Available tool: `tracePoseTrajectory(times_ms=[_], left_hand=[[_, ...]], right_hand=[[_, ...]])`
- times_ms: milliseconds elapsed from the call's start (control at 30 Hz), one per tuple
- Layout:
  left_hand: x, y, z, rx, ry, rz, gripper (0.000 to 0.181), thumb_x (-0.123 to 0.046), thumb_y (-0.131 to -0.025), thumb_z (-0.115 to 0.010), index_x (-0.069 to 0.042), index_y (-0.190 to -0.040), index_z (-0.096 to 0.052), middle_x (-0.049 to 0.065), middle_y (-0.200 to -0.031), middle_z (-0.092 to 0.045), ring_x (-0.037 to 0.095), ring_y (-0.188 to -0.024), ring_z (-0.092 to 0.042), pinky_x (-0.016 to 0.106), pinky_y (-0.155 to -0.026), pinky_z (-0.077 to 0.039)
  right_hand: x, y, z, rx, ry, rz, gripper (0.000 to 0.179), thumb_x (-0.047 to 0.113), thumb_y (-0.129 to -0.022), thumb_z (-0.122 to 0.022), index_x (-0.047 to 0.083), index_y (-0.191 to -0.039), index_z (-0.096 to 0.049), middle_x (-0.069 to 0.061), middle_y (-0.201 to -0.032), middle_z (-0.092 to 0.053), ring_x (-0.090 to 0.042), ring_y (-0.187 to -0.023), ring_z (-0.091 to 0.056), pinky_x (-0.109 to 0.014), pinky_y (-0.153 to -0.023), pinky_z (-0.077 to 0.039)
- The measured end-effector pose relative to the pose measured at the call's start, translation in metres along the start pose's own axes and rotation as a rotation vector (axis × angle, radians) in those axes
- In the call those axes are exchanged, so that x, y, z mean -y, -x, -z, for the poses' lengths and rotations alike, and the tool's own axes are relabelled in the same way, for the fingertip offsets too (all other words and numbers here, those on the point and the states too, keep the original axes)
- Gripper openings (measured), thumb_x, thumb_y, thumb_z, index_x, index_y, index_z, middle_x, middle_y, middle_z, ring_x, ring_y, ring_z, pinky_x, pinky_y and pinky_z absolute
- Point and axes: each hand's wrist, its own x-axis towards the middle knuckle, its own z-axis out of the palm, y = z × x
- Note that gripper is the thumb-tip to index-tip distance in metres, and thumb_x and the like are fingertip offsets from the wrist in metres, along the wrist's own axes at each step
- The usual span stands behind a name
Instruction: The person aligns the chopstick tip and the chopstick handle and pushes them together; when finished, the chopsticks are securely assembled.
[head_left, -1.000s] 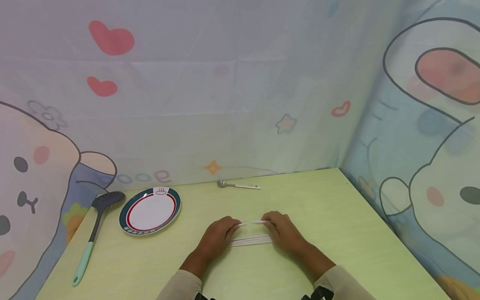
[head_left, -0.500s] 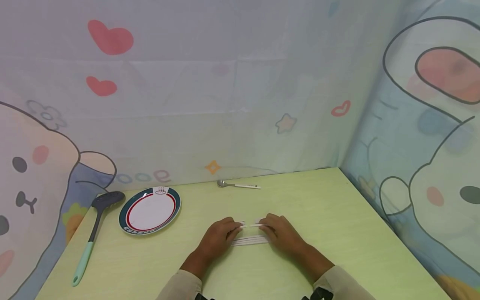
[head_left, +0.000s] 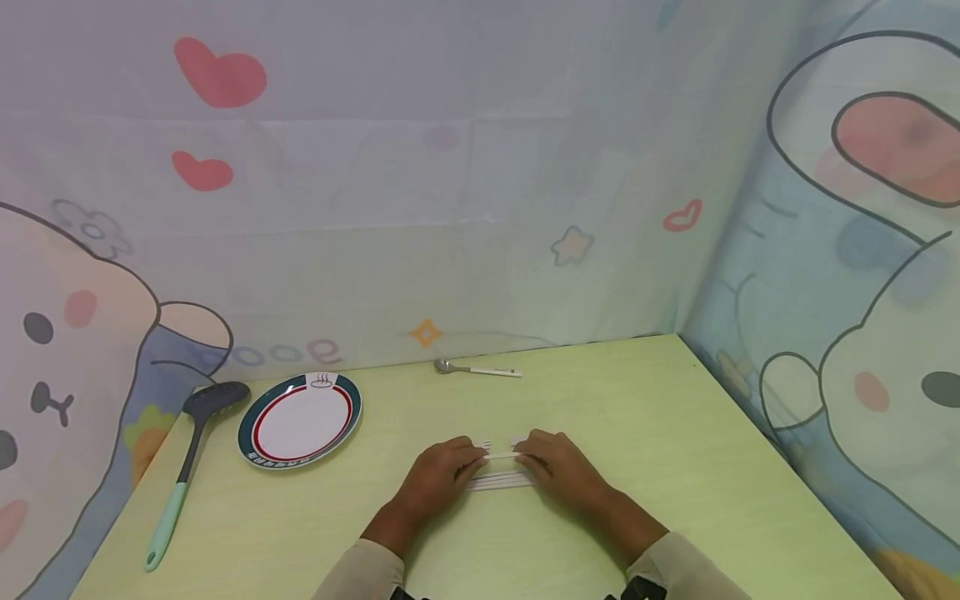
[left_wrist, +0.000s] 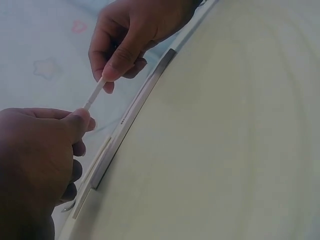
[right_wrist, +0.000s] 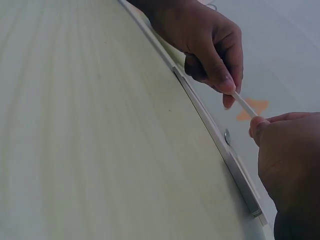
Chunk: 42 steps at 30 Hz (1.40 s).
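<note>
Between both hands, over the table, a thin white stick (head_left: 501, 456) runs from fingertips to fingertips. My left hand (head_left: 433, 477) pinches one end with thumb and fingers; my right hand (head_left: 564, 472) pinches the other. In the left wrist view the stick (left_wrist: 95, 94) shows a faint joint line close to the left thumb. The fingers hide both its ends. Just below the hands lies a long, narrow, whitish case-like object (head_left: 498, 482) with lengthwise lines, its ends partly covered by the hands in the head view.
A white plate with a dark blue rim (head_left: 251, 421) lies to the left. Beside it rests a black slotted turner (head_left: 197, 442) with a mint handle. A small spoon (head_left: 480, 371) lies near the back edge, before a printed cloth wall (head_left: 480, 167).
A second ago the hands held white pieces with a gap between them. The hands have since drawn closer, and one stick now spans the gap.
</note>
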Motion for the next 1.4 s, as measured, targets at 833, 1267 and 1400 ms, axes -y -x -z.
tracePoseTrajectory(times_ms=[833,1267,1400], left_hand=[[-0.010,-0.001,-0.005,-0.067,-0.018,0.028,0.017,-0.013,-0.097,-0.081,-0.007,-0.114,-0.083,-0.001,-0.089,-0.071,0.002,-0.071,-0.054,0.021,-0.066,-0.052],[0.005,0.004,-0.005,-0.035,0.055,0.076,0.008,-0.007,-0.095,-0.083,-0.008,-0.103,-0.084,0.000,-0.095,-0.074,0.009,-0.083,-0.066,0.027,-0.075,-0.057],[0.005,0.003,-0.005,-0.038,0.031,0.024,0.008,-0.005,-0.094,-0.084,-0.007,-0.101,-0.084,0.003,-0.096,-0.074,0.017,-0.088,-0.069,0.032,-0.078,-0.058]], right_hand=[[0.004,0.001,0.003,-0.021,-0.095,-0.052,0.013,0.006,-0.100,-0.077,0.002,-0.113,-0.078,-0.005,-0.103,-0.079,-0.014,-0.089,-0.072,-0.031,-0.081,-0.061],[-0.016,0.008,0.004,-0.044,-0.117,-0.024,0.009,0.003,-0.101,-0.075,0.006,-0.108,-0.079,-0.004,-0.105,-0.077,-0.021,-0.100,-0.073,-0.038,-0.088,-0.061],[-0.020,0.009,0.002,-0.043,-0.073,-0.017,0.008,0.004,-0.100,-0.076,0.009,-0.105,-0.080,-0.001,-0.104,-0.076,-0.019,-0.100,-0.069,-0.039,-0.088,-0.057]])
